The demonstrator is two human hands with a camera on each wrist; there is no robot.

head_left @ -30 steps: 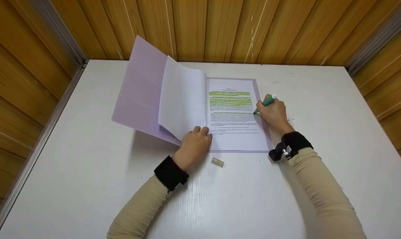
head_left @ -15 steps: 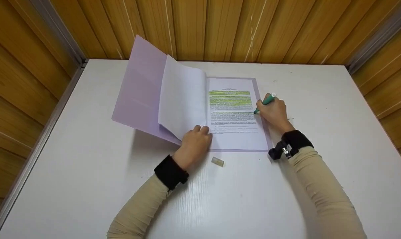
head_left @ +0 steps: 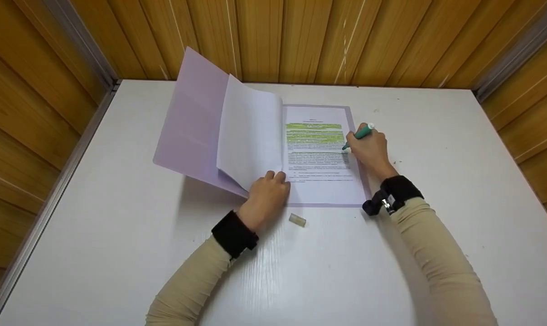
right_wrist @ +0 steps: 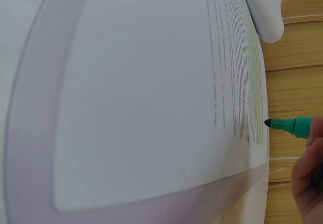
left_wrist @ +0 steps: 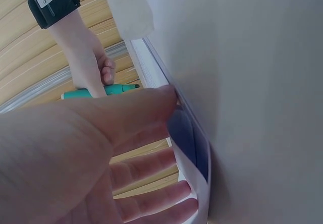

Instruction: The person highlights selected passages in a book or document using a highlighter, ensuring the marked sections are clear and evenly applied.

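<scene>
At the left of the white counter point(head_left: 96, 235) a lilac folder cover point(head_left: 189, 115) stands raised, with a turned white sheet point(head_left: 250, 131) leaning against it. The left hand point(head_left: 266, 192) rests at the fold near the lower edge, fingers lying fairly straight on the paper and holding the turned sheet back; its grip is spread, pinching nothing. Just beside that hand, on the bare counter, lies a small pale cap point(head_left: 297, 220). To the right the printed page point(head_left: 321, 154) lies flat on the folder's back cover, its upper lines covered in green highlight, the lower lines plain black print. The right hand point(head_left: 368, 149) pinches a green marker point(head_left: 358, 134) between thumb and fingers, the dark tip at the page's right edge beside the text. The marker looks light, stiff and smooth, best taken low on the barrel near the tip for control. The paper is thin and limp and would slide or crease easily, so pressing it flat near the fold suits it.
</scene>
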